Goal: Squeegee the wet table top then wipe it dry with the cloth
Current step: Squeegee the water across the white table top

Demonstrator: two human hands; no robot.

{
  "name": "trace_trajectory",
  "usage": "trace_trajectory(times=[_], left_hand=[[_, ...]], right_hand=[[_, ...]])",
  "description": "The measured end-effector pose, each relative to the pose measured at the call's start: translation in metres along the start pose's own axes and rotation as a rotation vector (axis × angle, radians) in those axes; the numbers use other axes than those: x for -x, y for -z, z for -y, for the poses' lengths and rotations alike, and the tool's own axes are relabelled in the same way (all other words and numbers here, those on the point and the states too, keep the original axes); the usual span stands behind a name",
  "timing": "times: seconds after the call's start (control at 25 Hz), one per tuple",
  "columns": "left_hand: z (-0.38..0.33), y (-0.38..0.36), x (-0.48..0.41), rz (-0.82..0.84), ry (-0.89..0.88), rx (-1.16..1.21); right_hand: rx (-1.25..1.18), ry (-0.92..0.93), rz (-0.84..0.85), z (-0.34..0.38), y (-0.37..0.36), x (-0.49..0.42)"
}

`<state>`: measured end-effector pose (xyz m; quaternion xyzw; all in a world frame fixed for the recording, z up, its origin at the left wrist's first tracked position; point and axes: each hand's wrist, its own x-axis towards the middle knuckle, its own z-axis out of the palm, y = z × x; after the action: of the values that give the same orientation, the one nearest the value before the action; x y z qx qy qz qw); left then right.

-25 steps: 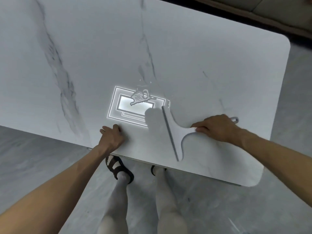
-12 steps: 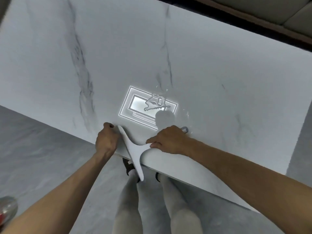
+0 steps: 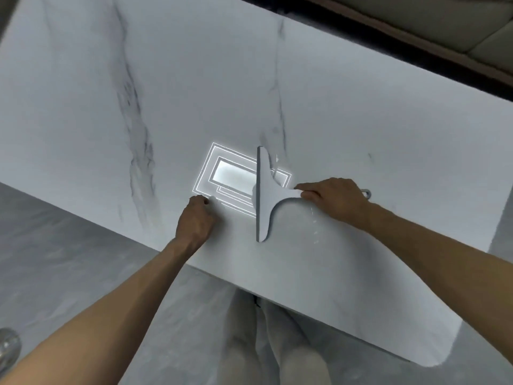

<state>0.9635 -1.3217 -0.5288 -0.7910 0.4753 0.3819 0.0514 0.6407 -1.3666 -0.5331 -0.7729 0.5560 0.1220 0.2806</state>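
A white marble table top (image 3: 347, 112) with grey veins fills most of the view. On it lies a white squeegee (image 3: 265, 193), its long blade running near to far over the reflection of a ceiling light (image 3: 230, 176). My right hand (image 3: 334, 195) grips the squeegee's handle from the right; the handle's hanging loop (image 3: 367, 193) pokes out past my wrist. My left hand (image 3: 195, 222) rests on the table near its front edge, left of the blade, fingers curled and holding nothing. A few water drops (image 3: 315, 226) lie right of the blade. No cloth is visible.
The table's front edge (image 3: 222, 276) runs diagonally from left to lower right, ending in a rounded corner (image 3: 433, 362). My legs (image 3: 277, 343) stand on the grey floor below it. A shiny metal object (image 3: 8, 348) sits at the far left edge. A dark gap and a sofa (image 3: 458, 29) lie beyond the table.
The squeegee had been dragged to the front edge beside my left hand, its blade overhanging. It now lies back on the table, farther in and to the right, over the puddle's spot.
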Motion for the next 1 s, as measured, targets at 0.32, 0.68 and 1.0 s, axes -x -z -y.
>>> trace_trajectory(times=[0.32, 0.68, 1.0], left_hand=[[-0.075, 0.001, -0.022, -0.084, -0.083, 0.069], [-0.051, 0.051, -0.079, -0.062, -0.005, 0.085], [-0.089, 0.037, -0.104, -0.239, -0.255, -0.125]], right_hand=[[0.037, -0.315, -0.056, -0.095, 0.050, 0.078], [0.044, 0.313, 0.134, 0.079, 0.014, -0.076], [-0.083, -0.129, -0.015, -0.031, 0.058, -0.071]])
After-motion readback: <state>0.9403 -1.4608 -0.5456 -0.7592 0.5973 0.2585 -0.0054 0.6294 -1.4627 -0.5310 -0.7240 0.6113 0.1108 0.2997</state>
